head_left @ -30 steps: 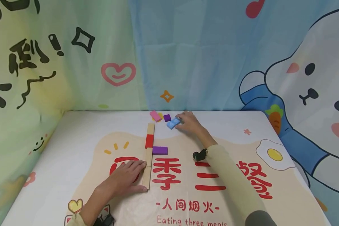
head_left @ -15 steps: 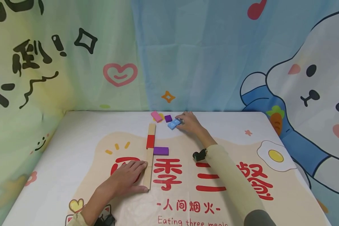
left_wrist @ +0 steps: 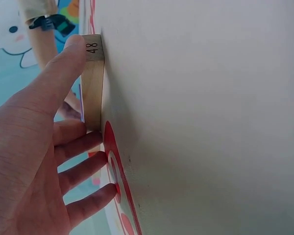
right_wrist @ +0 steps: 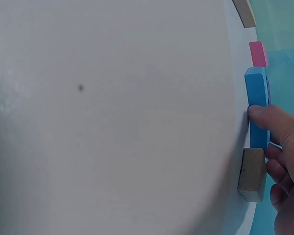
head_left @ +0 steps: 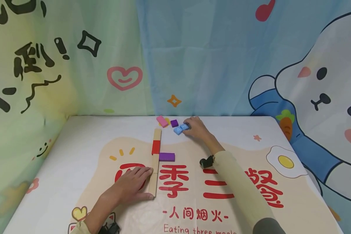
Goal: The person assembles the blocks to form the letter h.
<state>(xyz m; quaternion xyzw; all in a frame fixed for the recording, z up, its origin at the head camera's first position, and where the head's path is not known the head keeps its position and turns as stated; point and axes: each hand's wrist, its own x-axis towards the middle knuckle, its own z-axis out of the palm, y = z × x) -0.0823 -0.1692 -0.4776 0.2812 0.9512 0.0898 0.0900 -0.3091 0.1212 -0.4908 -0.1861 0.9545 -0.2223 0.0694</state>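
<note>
My left hand (head_left: 133, 184) lies beside a row of flat wooden blocks (head_left: 153, 185), its fingertips touching their left side. In the left wrist view my thumb (left_wrist: 71, 61) touches the end of a plain block (left_wrist: 92, 93) marked 48. A red block (head_left: 156, 147) sits further up the row, and a purple block (head_left: 167, 157) lies crosswise against its right side. At the far edge my right hand (head_left: 196, 127) pinches light-blue block (head_left: 184, 126), with another light-blue piece (head_left: 178, 130) at its left end. A plain block (right_wrist: 252, 174) lies under my fingers in the right wrist view.
Behind the row, a pink block (head_left: 162, 121) leans over a yellow piece, largely hidden. A small dark purple block (head_left: 174, 123) lies beside the blue pieces. The printed tabletop (head_left: 134, 217) ends at a cartoon curtain (head_left: 207, 58).
The blue block under my right fingers has shifted slightly, and a step now shows between the two blue pieces. My left hand and the row keep their places.
</note>
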